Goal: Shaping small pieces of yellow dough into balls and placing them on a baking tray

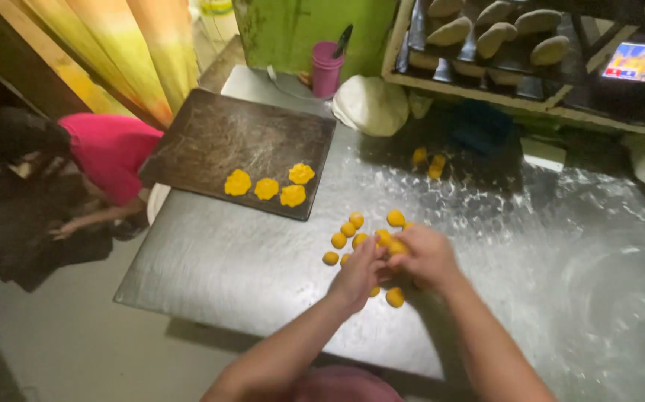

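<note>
My left hand (357,271) and my right hand (427,257) meet over a steel table (226,268), pressed together around a yellow dough piece (395,246). Several small yellow dough balls (339,240) lie loose on the table just beyond my fingers, and one ball (395,297) sits below my hands. Farther left, a dark baking tray (218,141) holds several flattened yellow dough pieces (267,188) near its front edge.
A person in a pink top (110,152) crouches on the floor at the left. A pink cup (326,68) and a white dough lump (371,104) stand at the table's back. A rack with shaped loaves (493,37) is at the back right.
</note>
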